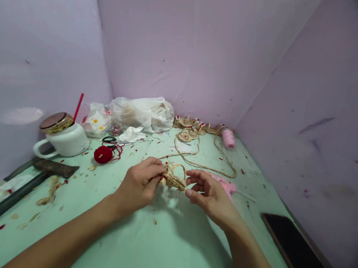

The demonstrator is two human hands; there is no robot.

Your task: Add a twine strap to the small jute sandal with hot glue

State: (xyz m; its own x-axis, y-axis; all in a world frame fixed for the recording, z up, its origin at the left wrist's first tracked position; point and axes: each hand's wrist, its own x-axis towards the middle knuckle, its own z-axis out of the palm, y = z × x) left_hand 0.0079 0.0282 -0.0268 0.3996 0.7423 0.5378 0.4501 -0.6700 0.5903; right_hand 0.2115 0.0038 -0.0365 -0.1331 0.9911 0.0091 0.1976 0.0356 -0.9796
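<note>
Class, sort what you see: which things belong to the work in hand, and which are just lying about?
Likely part of the work:
- held woven piece
- cord
- red yarn
- scissors
- pink spool

Probably just lying about:
- mug
- phone
- crumpled tissue

The hammer's role is unclear.

white mug point(70, 141), left | hammer point(34, 182), left | dark phone point(299, 253), near right
</note>
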